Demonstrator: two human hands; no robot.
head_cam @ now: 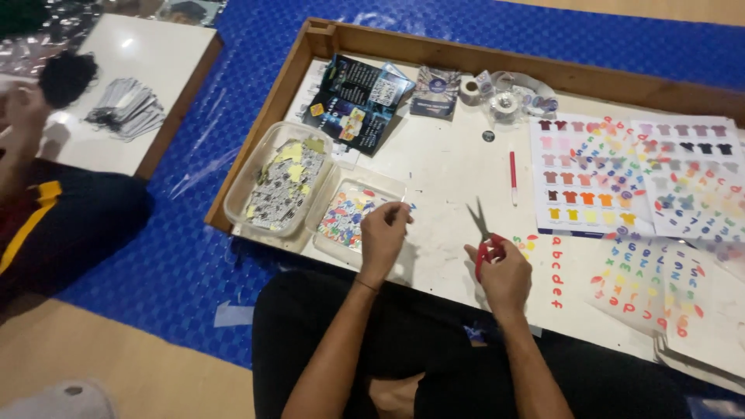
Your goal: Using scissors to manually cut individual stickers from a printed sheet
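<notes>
— Hands first: what do they hold?
— Right hand (506,271) grips red-handled scissors (485,237), blades up. Left hand (382,233) pinches a tiny cutout (403,200) above a clear tray of coloured pieces (353,213).
— And around them?
— Sticker sheets (590,174) lie right on the worktop (442,167).

right hand (506,273): grips red scissors (484,237) | left hand (383,233): pinches tiny cutout above container (358,217)

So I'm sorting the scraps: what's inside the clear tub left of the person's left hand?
The clear tub holds a heap of small cut paper pieces, mostly black-and-white printed, some yellow on top. Whatever lies beneath the heap is covered.
</notes>
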